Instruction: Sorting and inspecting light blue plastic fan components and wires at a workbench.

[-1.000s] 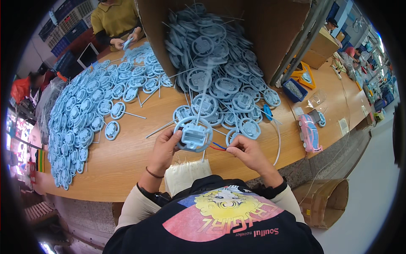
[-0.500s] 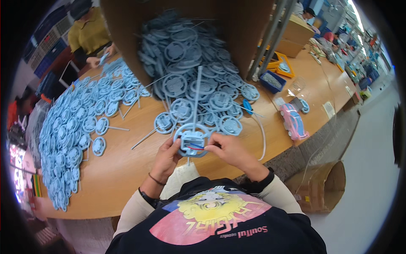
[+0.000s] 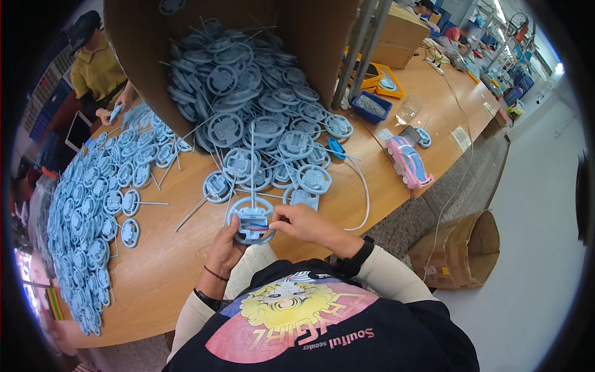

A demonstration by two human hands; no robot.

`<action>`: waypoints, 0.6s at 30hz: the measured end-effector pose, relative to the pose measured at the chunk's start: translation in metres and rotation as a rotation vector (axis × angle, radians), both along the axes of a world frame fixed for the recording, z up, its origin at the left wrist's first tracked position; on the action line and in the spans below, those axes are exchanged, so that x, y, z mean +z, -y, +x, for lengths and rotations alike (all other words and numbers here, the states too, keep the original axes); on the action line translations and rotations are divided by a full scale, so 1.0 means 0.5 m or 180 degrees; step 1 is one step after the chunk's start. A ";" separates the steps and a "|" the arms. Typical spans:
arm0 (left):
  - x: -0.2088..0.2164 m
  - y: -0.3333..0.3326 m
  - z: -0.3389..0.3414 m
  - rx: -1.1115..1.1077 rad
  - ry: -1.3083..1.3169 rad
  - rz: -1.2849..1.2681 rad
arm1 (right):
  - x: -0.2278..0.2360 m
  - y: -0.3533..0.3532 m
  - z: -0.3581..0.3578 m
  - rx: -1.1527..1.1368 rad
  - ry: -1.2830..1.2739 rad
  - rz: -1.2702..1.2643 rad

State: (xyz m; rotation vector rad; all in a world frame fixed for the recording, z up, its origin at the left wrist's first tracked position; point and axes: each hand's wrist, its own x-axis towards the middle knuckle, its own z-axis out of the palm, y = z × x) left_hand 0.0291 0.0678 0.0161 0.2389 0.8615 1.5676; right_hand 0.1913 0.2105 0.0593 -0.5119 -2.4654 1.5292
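Observation:
A light blue toy steering wheel (image 3: pixel 253 240) with a long thin rod is held close to my body, its rod pointing away from me. My left hand (image 3: pixel 226 249) grips the left side of its rim, thumb on top. An open box-shaped compartment faces up at the wheel's centre, and red and blue wires (image 3: pixel 255 227) cross it. My right hand (image 3: pixel 308 228) is closed in a pinch at the right end of these wires, over the wheel's right side; its fingertips partly hide what they hold. More wheels of this kind (image 3: pixel 240 162) lie just beyond my hands.
A large cardboard box (image 3: pixel 133 59) on its side spills wheels onto the table (image 3: pixel 164 273). Another pile (image 3: pixel 80 229) covers the left, where a co-worker (image 3: pixel 99 71) handles one. To the right are a blue bin (image 3: pixel 370 106), a pink toy car (image 3: pixel 407 162) and a white cable (image 3: pixel 367 201). A carton (image 3: pixel 455 254) stands on the floor.
The whole view has shifted, so the table things appear further left. My hands keep their hold on the wheel and wires, now lower in the picture and nearer my body.

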 end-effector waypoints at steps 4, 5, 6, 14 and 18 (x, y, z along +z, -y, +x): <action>-0.058 0.069 -0.079 0.0168 -0.0294 -0.0378 | -0.051 -0.001 -0.010 0.0163 0.0105 0.0273; -0.069 0.100 -0.130 0.0142 -0.0566 -0.0317 | -0.070 -0.013 0.000 0.0048 0.0046 0.0146; -0.067 0.131 -0.179 0.0506 -0.0748 -0.0398 | -0.083 -0.023 0.006 -0.0041 -0.0022 0.0009; -0.058 0.115 -0.431 0.2060 0.0094 0.0361 | -0.072 -0.062 0.048 -0.0637 0.0013 -0.0680; -0.083 -0.026 -0.329 0.0826 -0.2813 -0.0971 | -0.067 -0.056 0.052 -0.0598 0.0097 -0.0717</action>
